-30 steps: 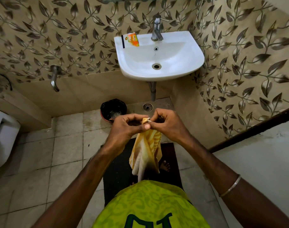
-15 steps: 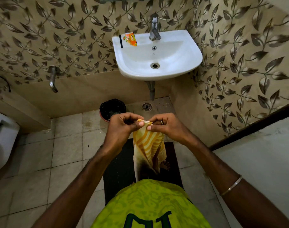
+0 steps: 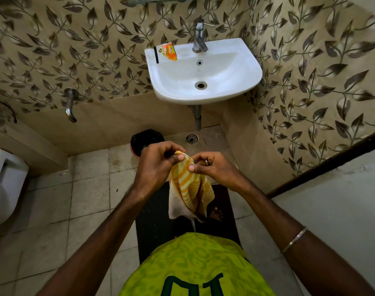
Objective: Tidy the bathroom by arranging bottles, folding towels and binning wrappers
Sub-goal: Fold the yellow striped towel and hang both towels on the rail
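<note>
A yellow and white striped towel (image 3: 189,189) hangs bunched in front of me over a dark floor mat (image 3: 154,221). My left hand (image 3: 156,165) pinches its top edge between thumb and fingers. My right hand (image 3: 212,168) pinches the same top edge just to the right, the two hands almost touching. An orange wrapper (image 3: 168,51) and a thin black strip (image 3: 156,55) lie on the back left rim of the white sink (image 3: 242,60). A black bin (image 3: 143,139) stands on the floor below the sink, partly hidden by my left hand.
A chrome tap (image 3: 199,37) rises at the sink's back. A wall spout (image 3: 70,107) sticks out at left, a white toilet (image 3: 5,184) sits at the far left edge. A floor drain (image 3: 191,138) lies under the sink. Leaf-patterned walls close in behind and at right.
The towel's hanging part has spread a little wider and shifted as my fingers work along its top edge. Both hands stay close together, slightly lower in view.
</note>
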